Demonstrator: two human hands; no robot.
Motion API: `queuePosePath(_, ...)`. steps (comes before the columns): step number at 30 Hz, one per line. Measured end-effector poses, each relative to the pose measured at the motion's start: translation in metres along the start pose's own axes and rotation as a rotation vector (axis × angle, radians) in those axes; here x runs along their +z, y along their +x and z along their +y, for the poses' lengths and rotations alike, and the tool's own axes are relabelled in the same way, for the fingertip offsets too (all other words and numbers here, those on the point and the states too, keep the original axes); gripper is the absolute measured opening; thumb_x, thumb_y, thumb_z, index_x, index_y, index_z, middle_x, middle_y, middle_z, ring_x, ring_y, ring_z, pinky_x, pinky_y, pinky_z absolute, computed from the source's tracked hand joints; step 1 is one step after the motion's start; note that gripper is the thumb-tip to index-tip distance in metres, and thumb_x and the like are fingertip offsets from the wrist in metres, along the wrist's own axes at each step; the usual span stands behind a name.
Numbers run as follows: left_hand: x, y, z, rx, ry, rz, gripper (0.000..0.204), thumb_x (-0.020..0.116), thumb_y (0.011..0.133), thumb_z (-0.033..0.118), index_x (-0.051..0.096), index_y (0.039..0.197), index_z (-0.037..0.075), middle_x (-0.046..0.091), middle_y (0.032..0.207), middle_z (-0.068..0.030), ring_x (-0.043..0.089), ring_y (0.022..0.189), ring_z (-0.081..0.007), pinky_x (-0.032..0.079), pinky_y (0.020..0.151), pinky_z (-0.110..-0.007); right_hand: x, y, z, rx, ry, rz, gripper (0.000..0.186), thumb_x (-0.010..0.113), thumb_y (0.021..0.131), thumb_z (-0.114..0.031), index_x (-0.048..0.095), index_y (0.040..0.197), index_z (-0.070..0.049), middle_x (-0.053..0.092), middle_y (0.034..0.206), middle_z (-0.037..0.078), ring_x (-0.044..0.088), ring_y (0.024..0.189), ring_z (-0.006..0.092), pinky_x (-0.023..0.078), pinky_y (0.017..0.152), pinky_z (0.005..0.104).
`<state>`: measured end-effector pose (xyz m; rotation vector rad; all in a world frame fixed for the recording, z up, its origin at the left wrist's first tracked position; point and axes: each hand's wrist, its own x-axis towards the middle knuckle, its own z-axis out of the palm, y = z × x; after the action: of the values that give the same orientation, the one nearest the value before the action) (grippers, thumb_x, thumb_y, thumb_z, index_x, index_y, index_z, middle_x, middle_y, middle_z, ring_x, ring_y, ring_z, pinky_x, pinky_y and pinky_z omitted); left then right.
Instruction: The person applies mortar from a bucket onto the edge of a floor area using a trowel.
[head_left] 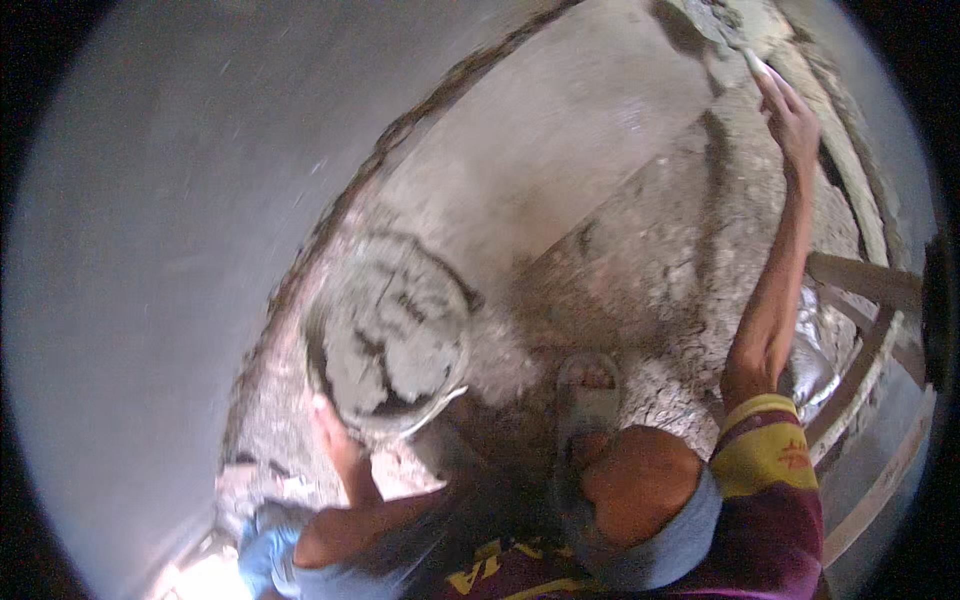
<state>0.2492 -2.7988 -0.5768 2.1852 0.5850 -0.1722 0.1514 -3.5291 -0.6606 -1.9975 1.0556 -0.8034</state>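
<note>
A round pan (402, 432) full of wet grey mortar (395, 340) stands on the ground at the left. My left hand (338, 440) is at its near left rim, fingers closed on the edge and partly hidden by it. Far up at the right, my right arm is stretched out. In my right hand (790, 115) is the pale handle of a trowel (754, 64), gripped with the fingers closed round it. The trowel's blade is among wet grey mortar (712, 22) near the top edge, where its outline is blurred.
A smooth grey wall (180, 230) runs along the left, with a rough strip at its foot. Wooden bars (865, 280) and a shiny crumpled sheet (810, 360) stand close to my right arm. My sandalled foot (590, 385) is on the rough, dirt-strewn floor (640, 270).
</note>
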Motion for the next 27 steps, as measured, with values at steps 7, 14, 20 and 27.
queuePosePath(7,-0.013,0.004,-0.004,0.194,-0.076,-0.014,0.062,0.048,0.111,0.036,0.040,0.153,-0.009,0.040,0.160,-0.0221,0.038,0.147,-0.0284,0.027,0.122,-0.038,0.049,-0.181,-0.186,-0.055,0.207,-0.723,0.035,0.074,0.095,-0.021,0.074,0.125,-0.004,0.074,0.125,0.007,0.068,0.115,0.0172,0.052,0.102,0.0351)
queuePosePath(14,-0.004,-0.015,-0.006,-0.001,-0.140,-0.079,0.069,0.052,0.108,0.046,0.040,0.156,-0.002,0.041,0.159,-0.0180,0.043,0.140,-0.0258,0.032,0.116,-0.037,0.081,-0.241,-0.200,0.120,0.178,-0.710,0.033,0.074,0.096,-0.032,0.077,0.123,-0.012,0.076,0.090,0.001,0.066,0.074,0.0115,0.054,0.071,0.0300)
queuePosePath(20,-0.028,-0.005,-0.062,0.161,0.099,-0.033,0.069,0.043,0.111,0.044,0.033,0.157,-0.007,0.043,0.155,-0.0232,0.044,0.139,-0.0292,0.032,0.118,-0.039,0.003,-0.146,-0.048,0.302,0.033,-0.372,0.045,0.072,0.095,-0.049,0.079,0.119,-0.011,0.060,0.070,-0.005,0.043,0.052,0.0048,0.030,0.048,0.0227)
queuePosePath(27,-0.044,0.013,-0.133,0.358,0.363,-0.132,0.053,0.046,0.109,0.027,0.046,0.144,-0.012,0.055,0.140,-0.0262,0.053,0.125,-0.0326,0.040,0.109,-0.041,-0.025,-0.042,0.029,0.398,0.030,-0.227,0.043,0.075,0.091,-0.054,0.081,0.115,-0.019,0.060,0.069,-0.003,0.043,0.050,0.0070,0.029,0.045,0.0272)
